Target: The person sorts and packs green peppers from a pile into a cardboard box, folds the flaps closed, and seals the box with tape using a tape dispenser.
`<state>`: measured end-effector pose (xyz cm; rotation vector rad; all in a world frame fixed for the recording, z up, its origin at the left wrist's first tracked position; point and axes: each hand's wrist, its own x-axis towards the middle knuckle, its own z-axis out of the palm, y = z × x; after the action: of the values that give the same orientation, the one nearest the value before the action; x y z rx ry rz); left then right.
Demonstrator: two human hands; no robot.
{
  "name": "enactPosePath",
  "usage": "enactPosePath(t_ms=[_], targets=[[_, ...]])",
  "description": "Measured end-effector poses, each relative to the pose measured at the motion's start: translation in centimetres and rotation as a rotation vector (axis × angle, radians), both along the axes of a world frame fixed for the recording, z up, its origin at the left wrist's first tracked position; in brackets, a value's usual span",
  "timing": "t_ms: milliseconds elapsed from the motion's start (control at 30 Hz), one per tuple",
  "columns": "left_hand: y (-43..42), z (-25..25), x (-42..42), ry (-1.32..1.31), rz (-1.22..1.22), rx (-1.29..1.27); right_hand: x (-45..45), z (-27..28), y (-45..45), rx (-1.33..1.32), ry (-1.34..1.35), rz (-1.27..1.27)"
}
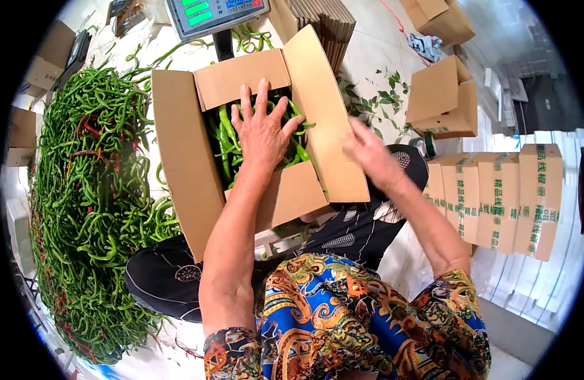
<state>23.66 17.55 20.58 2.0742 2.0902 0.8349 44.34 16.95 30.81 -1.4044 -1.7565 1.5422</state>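
An open cardboard box [182, 139] stands in front of me with its flaps folded outward and long green chili peppers [225, 142] inside. My left hand [261, 136] lies on the peppers with its fingers spread, its fingertips reaching the far flap [241, 76]. At the outer edge of the right flap [326, 120] is my right hand [373, 155], smeared by motion. Whether its fingers grip the cardboard I cannot tell. Much of the box's contents is hidden under my left hand and the near flap [292, 196].
On the left lies a large heap of green peppers [102, 209] with some red ones. A digital scale [217, 16] stands beyond the box, beside stacked flat cardboard [323, 22]. Printed boxes [497, 199] line the right, below an open box [440, 98]. Loose leaves [383, 98] litter the floor.
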Motion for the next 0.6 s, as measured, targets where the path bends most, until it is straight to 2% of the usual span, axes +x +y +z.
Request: enactPosePath(t_ms=[33,100,200,300,333,400,467,500,533,567,600], targets=[[0.0,0.0,-0.1,-0.012,0.008,-0.013,-1.2,-0.4,-1.4,-0.076,0.010,-0.026],[0.1,-0.3,-0.4,-0.026,-0.010,-0.016,-2.8,-1.0,-2.2,-0.028,0.167,0.002],[-0.1,0.1,-0.8,-0.050,-0.046,-0.048,-3.0,-1.3,-1.9,0.008,0.150,0.046],[-0.3,0.6,-1.1,-0.053,-0.098,-0.124,-2.7,-2.1,-1.0,-0.248,0.499,-0.043],[-0.4,0.6,-1.1,-0.038,-0.105,-0.139,-2.5,-1.6,-0.4,-0.407,0.612,-0.072],[-0.3,0.5,-1.1,-0.006,-0.111,-0.166,-2.7,-5.0,-0.3,-0.045,0.409,-0.011],[-0.5,0.6,-1.3,-0.012,-0.109,-0.186,-5.2,-5.8,-1.2,0.367,0.148,0.040],[-0.3,0.8,-1.5,-0.013,-0.106,-0.189,-6.5,-6.1,-1.6,0.510,0.064,0.030],[0.0,-0.1,-2.0,-0.017,-0.130,-0.161,-7.0,-6.6,-1.9,0.652,-0.167,0.108],[1.4,-3.9,-2.5,-0.006,-0.104,-0.109,-7.5,-7.0,-2.1,0.786,-0.400,0.184],[1.2,-3.2,-2.8,-0.123,-0.123,-0.055,-7.8,-7.1,-2.2,0.814,-0.423,0.186]])
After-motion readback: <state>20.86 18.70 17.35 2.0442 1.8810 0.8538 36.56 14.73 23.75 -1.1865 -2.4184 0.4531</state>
